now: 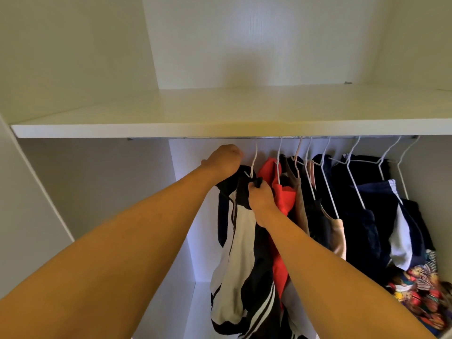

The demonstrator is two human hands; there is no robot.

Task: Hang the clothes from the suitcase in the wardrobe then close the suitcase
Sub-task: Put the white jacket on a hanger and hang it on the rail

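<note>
A black and white zip jacket [241, 243] hangs on a white wire hanger [254, 162] at the left end of the row on the wardrobe rail [220, 138]. My left hand [223, 160] is curled over the jacket's top by the hanger neck; its fingers are hidden behind the fabric. My right hand [261, 196] pinches the black collar on the jacket's right shoulder. To the right hang a red garment [281, 192], a beige one [338, 237] and several dark clothes [362, 216] on white hangers. The suitcase is out of view.
A white shelf [232, 113] runs just above the rail. The wardrobe's left side panel [31, 187] and back wall [186, 204] enclose the hanging space. A colourful patterned fabric [420, 287] lies low on the right.
</note>
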